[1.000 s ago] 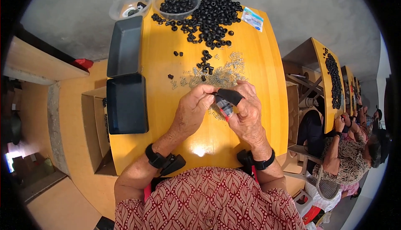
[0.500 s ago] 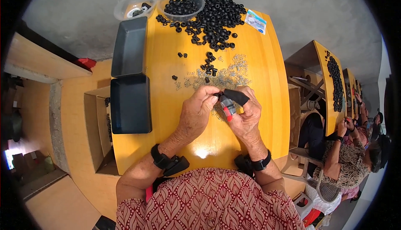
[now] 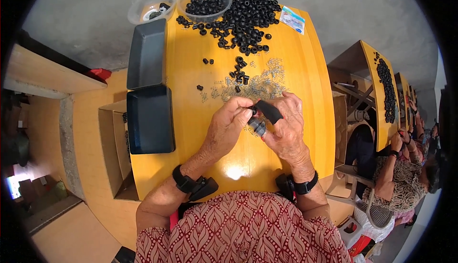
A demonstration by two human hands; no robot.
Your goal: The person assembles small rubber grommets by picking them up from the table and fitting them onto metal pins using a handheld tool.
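My left hand (image 3: 225,128) pinches a small black part (image 3: 253,110) between thumb and forefinger above the middle of the table. From the other side, the thumb and forefinger of my right hand (image 3: 289,128) close in on the same part. A black sleeve (image 3: 270,112) covers that forefinger, and a grey wrap (image 3: 258,127) goes round the thumb. The other right fingers are raised. Just beyond my hands lie many tiny clear pieces (image 3: 269,81) and a few loose black parts (image 3: 239,74). My fingertips partly hide the held part.
A big heap of black parts (image 3: 250,17) covers the table's far end, beside a clear bowl (image 3: 227,12) of more. Two dark trays (image 3: 147,55) line the left edge. An open cardboard box (image 3: 110,155) stands below. Other people work at tables on the right.
My right hand has opened out a little, its rear fingers lifting and shifting right. The red bit by the right thumb is now mostly hidden. My left hand keeps its pinch.
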